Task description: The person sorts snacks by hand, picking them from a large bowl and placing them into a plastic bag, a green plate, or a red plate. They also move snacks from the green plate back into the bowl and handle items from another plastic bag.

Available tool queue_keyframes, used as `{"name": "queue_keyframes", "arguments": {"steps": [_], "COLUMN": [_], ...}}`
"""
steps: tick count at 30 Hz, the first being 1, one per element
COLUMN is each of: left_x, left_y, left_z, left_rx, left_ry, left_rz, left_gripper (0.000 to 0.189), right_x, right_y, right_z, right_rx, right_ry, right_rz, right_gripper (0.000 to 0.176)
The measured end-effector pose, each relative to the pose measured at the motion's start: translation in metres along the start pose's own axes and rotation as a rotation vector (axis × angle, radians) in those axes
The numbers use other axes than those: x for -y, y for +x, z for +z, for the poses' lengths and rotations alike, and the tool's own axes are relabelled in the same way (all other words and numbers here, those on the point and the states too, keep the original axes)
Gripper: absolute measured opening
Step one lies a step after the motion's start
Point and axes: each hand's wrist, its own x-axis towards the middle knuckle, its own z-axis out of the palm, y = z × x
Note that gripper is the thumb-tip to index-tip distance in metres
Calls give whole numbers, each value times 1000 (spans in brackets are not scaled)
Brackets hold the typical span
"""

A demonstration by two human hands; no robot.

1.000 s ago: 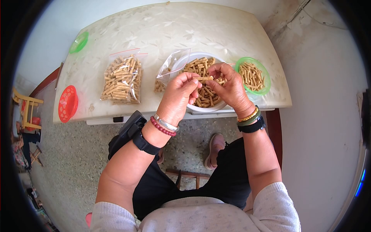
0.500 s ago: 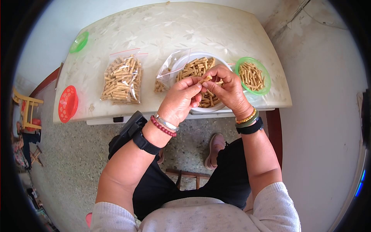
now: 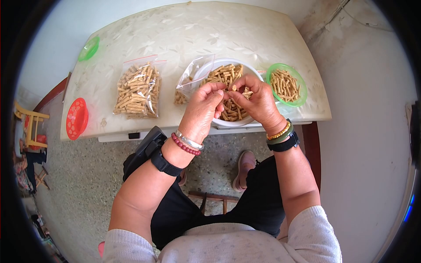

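A red basket (image 3: 77, 118) sits at the counter's (image 3: 184, 30) left edge, followed by a full bag (image 3: 138, 90) of sticks and an open bag (image 3: 193, 75). Above the white bowl (image 3: 226, 123) of sticks, the left hand (image 3: 202, 109) and right hand (image 3: 259, 103) meet, fingertips pinching one stick (image 3: 231, 89) together. A green basket (image 3: 302, 90) stands just beside the bowl.

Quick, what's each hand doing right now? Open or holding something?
Left hand: fingers closed, pinching a snack stick above the white bowl.
Right hand: fingers closed on the same snack stick.
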Motion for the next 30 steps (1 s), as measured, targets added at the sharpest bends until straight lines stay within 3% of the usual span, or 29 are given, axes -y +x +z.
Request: {"name": "queue_keyframes", "arguments": {"steps": [3,18,23,30], "left_x": [-3,-3,1,1], "left_y": [-2,2,5,5], "left_z": [3,-1,-9,-9], "left_rx": [-52,-16,-22,-44], "left_ry": [40,98,-111,-172], "left_rz": [45,38,-26,-45], "left_gripper": [22,11,11,13], "right_x": [3,3,8,10], "right_y": [1,2,2,2], "right_z": [-3,-1,-4,-5], "right_rx": [23,34,29,22], "right_ry": [-165,-130,-144,-105], "right_rz": [-27,-69,-80,-72], "right_gripper": [16,17,18,18]}}
